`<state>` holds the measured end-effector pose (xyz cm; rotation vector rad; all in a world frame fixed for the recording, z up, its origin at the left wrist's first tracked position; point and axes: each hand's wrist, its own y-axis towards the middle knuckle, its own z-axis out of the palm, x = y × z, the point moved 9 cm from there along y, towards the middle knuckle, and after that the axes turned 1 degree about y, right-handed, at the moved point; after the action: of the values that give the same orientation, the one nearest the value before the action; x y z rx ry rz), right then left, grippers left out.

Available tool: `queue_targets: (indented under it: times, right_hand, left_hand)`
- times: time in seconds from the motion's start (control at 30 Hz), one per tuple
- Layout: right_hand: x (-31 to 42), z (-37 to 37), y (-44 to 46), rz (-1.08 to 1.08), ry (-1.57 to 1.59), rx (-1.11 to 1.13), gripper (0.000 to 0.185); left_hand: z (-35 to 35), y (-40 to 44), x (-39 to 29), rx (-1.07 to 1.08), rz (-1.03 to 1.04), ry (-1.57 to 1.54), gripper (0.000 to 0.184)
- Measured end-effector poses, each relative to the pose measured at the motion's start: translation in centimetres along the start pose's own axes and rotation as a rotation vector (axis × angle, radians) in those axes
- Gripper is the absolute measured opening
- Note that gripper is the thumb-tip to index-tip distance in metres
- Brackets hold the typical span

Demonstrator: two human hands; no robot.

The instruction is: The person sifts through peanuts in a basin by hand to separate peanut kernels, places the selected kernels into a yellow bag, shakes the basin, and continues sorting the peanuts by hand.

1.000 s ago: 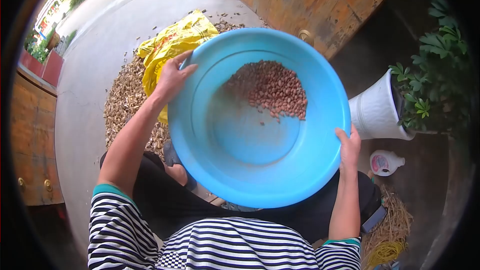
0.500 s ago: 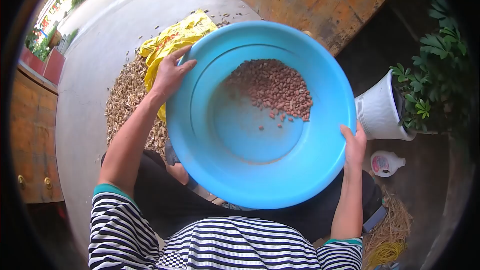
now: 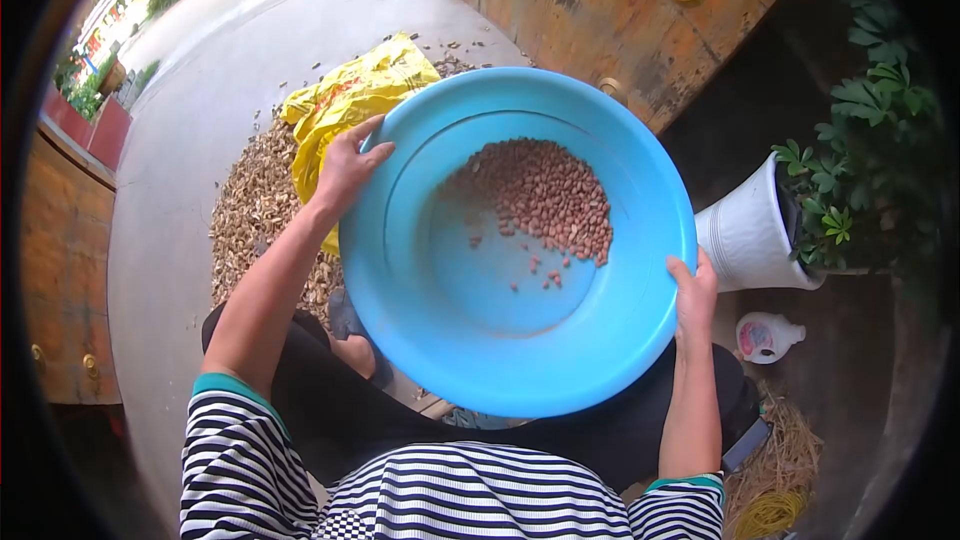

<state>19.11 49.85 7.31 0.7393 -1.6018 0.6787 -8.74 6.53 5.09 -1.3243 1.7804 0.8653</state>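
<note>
A large round blue basin is held up over my lap by both hands. Reddish-brown shelled peanuts lie heaped toward its far side, with a few loose ones scattered over the bottom. My left hand grips the rim at the upper left, thumb on the near face and fingers partly hidden behind it. On the right rim, my right hand has its thumb over the edge, its other fingers mostly out of sight.
Behind the basin on the left, a pile of peanut shells covers the ground beside a yellow plastic sack. To the right are a white plant pot, a white jug and straw. A wooden door stands ahead.
The basin has come slightly nearer and shifted a little left in view, both hands moving with it. Some peanuts have slid and spread a little on the bottom.
</note>
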Motion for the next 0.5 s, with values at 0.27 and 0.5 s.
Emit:
queue_targets:
  times: [0.27,0.5]
  right_hand:
    - [2.8,1.4,0.0,-0.065,0.129,0.01,0.04]
    - [3.8,0.0,1.4,0.038,0.045,0.086,0.037]
  left_hand:
    - [-3.6,-0.1,-4.1,-0.042,0.037,-0.334,0.052]
    - [-1.4,-1.1,-2.6,-0.065,0.073,-0.132,0.053]
